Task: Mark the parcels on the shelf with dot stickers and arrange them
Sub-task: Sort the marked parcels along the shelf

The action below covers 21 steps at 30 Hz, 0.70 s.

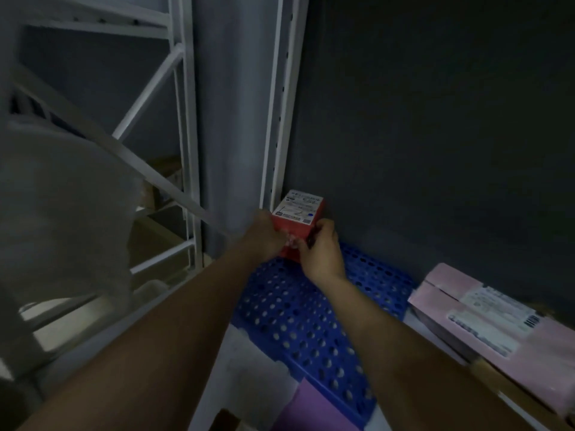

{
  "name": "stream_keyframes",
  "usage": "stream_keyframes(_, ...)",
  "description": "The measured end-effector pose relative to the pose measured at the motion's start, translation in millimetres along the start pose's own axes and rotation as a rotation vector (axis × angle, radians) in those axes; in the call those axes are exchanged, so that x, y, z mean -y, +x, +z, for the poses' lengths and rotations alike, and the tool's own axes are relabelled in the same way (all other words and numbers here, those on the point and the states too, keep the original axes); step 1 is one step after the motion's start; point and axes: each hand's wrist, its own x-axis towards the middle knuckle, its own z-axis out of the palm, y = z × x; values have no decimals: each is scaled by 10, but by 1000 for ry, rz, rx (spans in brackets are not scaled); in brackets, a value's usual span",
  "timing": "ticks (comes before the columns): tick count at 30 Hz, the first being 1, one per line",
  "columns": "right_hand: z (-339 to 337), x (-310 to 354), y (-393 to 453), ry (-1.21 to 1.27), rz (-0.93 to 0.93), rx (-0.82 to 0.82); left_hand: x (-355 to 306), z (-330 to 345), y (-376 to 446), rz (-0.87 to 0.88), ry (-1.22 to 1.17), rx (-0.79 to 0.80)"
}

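1. Nearest, bottom centre: purple flat parcel on blue perforated plastic shelf mat.
2. Mid-frame: left hand and right hand gripping small red cardboard box in shelf corner.
3. Arranging step, seemingly; next, release and fetch pink labelled parcel, lower right.

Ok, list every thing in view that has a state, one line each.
red parcel: upright on the blue perforated mat, in the back left corner, label up, blue dot on the label.
left hand: holds the red parcel's left side.
right hand: holds its front right corner, fingers curled.
blue perforated mat: flat on the shelf.
pink parcel: lying flat at right, label up.
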Motion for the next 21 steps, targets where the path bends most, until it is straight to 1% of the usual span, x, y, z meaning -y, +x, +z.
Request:
stream_keyframes(2, -42, -5, 61, -5, 11, 19, -23, 11, 36, 41, 44, 80)
stream_keyframes(6, -260, 39, -79, -52, -25, 66, 51, 72, 154, 47, 133, 97)
stream_keyframes(8, -462, 75, -268, -64, -44, 94, -52, 126, -46, 55, 226, 119)
stream_keyframes(12, -1031, 123, -790, -132, -81, 62, -460, 229, -814, 110, 358, 113)
stream_keyframes(15, -1501, 176, -1286, -178, -85, 50, -717, 258, -1431, 121, 403, 144)
stream_keyframes(18, -1951, 199, -1801, -207, -83, 73, -829, 263, -1979, 138, 428, 182)
stream_keyframes(21, -2303, 161, -2296, -213, -35, 118, -858, 285, -2445, 174, 462, 247)
